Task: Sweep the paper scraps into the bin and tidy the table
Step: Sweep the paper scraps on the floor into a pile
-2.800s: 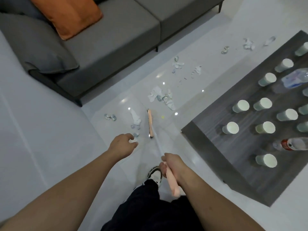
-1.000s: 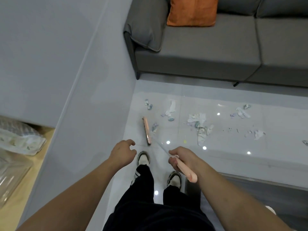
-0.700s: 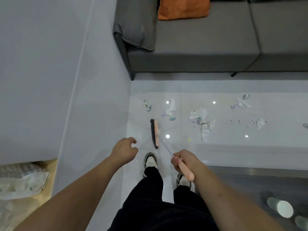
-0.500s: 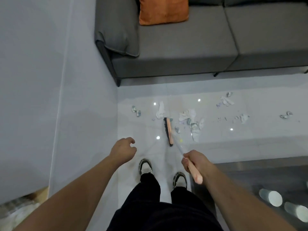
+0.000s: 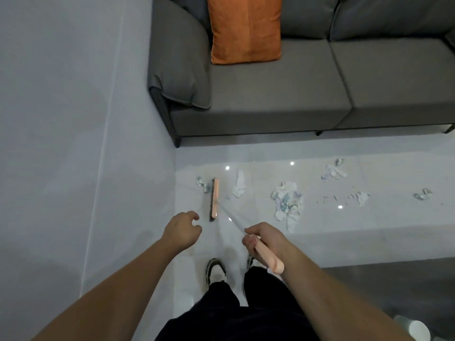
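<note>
the right hand (image 5: 264, 238) grips the pink broom handle (image 5: 267, 257), its broom head (image 5: 214, 198) on the floor beside a small paper scrap (image 5: 202, 183). the left hand (image 5: 182, 230) hangs loosely curled, holding nothing. more paper scraps (image 5: 286, 201) lie scattered before the sofa (image 5: 270, 94).

Pink broom (image 5: 216, 197), orange cushion (image 5: 246, 29), seemingly grey sofa (image 5: 278, 94)

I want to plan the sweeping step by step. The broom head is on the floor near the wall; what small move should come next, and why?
Probably draw the broom head rightward, away from the wall. The right hand grips the handle, a small scrap lies just left of the bristles, and the big scrap pile lies to the right, so one stroke gathers them.
</note>
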Tool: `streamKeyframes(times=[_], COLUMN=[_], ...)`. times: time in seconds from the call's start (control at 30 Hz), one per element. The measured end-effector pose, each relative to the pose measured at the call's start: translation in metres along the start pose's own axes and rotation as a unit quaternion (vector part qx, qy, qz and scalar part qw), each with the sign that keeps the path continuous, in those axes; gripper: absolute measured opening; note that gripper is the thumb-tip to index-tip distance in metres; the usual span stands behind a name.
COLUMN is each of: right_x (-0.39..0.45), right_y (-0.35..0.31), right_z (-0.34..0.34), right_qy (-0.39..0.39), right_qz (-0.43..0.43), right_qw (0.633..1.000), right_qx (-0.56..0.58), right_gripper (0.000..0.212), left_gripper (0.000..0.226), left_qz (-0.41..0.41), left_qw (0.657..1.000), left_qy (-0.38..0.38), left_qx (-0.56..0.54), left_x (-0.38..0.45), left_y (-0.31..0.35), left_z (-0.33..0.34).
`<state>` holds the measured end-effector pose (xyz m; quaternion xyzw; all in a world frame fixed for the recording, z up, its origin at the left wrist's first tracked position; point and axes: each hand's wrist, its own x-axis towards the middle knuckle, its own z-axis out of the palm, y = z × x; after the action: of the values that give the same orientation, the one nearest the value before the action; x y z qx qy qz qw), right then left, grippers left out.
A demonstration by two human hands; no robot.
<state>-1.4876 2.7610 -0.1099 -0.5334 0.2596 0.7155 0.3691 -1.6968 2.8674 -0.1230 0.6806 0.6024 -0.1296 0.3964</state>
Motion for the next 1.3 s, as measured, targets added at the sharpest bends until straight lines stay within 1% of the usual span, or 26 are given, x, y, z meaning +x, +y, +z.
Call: streamKeyframes(times=[0.1,0.2,0.3,0.37,0.47,0.57,0.63,0.7,0.73,0.8,0.93,1.0,1.07,1.2,1.3], right_x=[0.027,0.057,0.078,0.079,0.062,0.037,0.02,0.004,-0.004,-0.014,-0.026,-0.028,-0.027,-0.006,0.022], right_y=[-0.014,-0.032,-0.058,-0.08,-0.11,-0.134,-0.147,-0.16,-0.166,-0.177,-0.194,-0.202,-0.209,-0.228,-0.245], right_z=[0.031,0.051,0.048,0.03,-0.015,-0.064,-0.093,-0.121,-0.133,-0.15,-0.144,-0.133,-0.121,-0.091,-0.064], right_qy=[-0.048,-0.069,-0.053,-0.03,-0.006,0.029,0.065,0.105,0.125,0.16,0.178,0.171,0.142,0.021,-0.033], right_qz=[0.032,0.037,0.025,0.021,0.017,-0.012,-0.031,-0.061,-0.078,-0.105,-0.134,-0.141,-0.138,-0.114,-0.08], right_qw=[0.998,0.997,0.998,0.999,1.0,0.999,0.997,0.992,0.988,0.981,0.972,0.972,0.976,0.985,0.983], right_qx=[-0.013,-0.016,-0.025,-0.026,0.001,0.021,0.03,0.043,0.044,0.04,0.069,0.075,0.086,0.131,0.16], right_gripper=[0.02,0.015,0.011,0.007,0.005,0.006,0.009,0.005,0.007,0.014,0.012,0.012,0.01,0.005,0.01], left_gripper=[0.039,0.039,0.039,0.039,0.04,0.041,0.041,0.04,0.039,0.039,0.039,0.039,0.039,0.039,0.039], left_qz=[-0.024,-0.048,-0.072,-0.068,-0.029,0.019,0.055,0.097,0.116,0.144,0.167,0.169,0.171,0.17,0.185], left_qw=[0.999,0.998,0.995,0.994,0.994,0.993,0.99,0.984,0.98,0.973,0.964,0.961,0.957,0.951,0.938], left_qy=[0.021,0.03,0.037,0.03,0.011,-0.006,-0.02,-0.035,-0.041,-0.048,-0.049,-0.047,-0.042,-0.04,-0.048], left_qx=[0.006,0.03,0.057,0.077,0.101,0.115,0.128,0.146,0.156,0.171,0.203,0.214,0.229,0.256,0.289], left_x=[0.001,0.004,0.016,0.029,0.061,0.092,0.106,0.114,0.116,0.122,0.136,0.145,0.155,0.175,0.2], left_y=[-0.01,-0.016,-0.007,0.011,0.059,0.123,0.163,0.199,0.215,0.244,0.281,0.291,0.299,0.306,0.31], left_z=[-0.011,-0.019,-0.026,-0.03,-0.032,-0.025,-0.016,-0.006,-0.002,0.002,-0.003,-0.01,-0.018,-0.041,-0.064])
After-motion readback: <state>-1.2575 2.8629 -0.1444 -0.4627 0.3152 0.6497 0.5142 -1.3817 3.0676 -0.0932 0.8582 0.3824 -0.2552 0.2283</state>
